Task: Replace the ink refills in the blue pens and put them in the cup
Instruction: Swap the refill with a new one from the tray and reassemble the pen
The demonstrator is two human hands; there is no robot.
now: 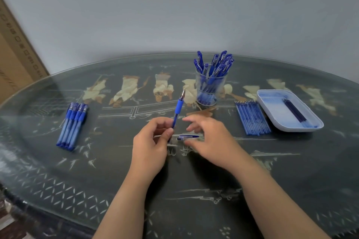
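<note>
My left hand (151, 141) pinches a blue pen (178, 108) by its lower barrel, tip pointing up and away, uncapped. My right hand (209, 137) hovers just right of it with fingers spread, over a pen cap (187, 137) lying on the table; no finger grips the cap. A clear cup (207, 91) at the centre back holds several capped blue pens. Several more blue pens (72, 124) lie in a row at the left. A row of blue refills (251, 117) lies at the right, beside a white tray (272, 110) that holds a few dark refills (294, 109).
The round dark table (97, 170) has a glass top with painted figures. A cardboard box (13, 54) leans at the far left by the wall. The table's edge curves close at the bottom left.
</note>
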